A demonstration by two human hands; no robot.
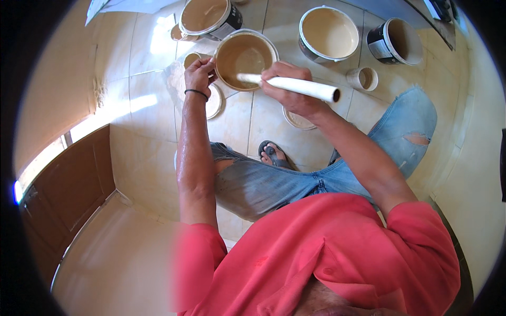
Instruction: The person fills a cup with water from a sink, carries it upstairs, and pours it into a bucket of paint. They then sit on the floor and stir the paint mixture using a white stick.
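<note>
A white-rimmed bucket (243, 46) of tan, paint-like liquid stands on the tiles in front of me. My left hand (199, 78) grips its left rim, with the thumb at the edge. My right hand (287, 87) is wrapped around a white hollow pipe (311, 88). The pipe slants over the near right rim, and its far end reaches into the bucket's mouth over the liquid. How deep that end goes I cannot tell. Close beside my left hand is a small tan-stained cup (193, 59). A round lid (214, 102) lies below that hand.
Further buckets with tan contents stand around: one at the back left (205, 15), one at the back right (329, 32), a dark one (403, 41) farther right. A small cup (362, 79) sits near it. Another lid (298, 119) lies under my right wrist. My sandalled foot (273, 152) is close by.
</note>
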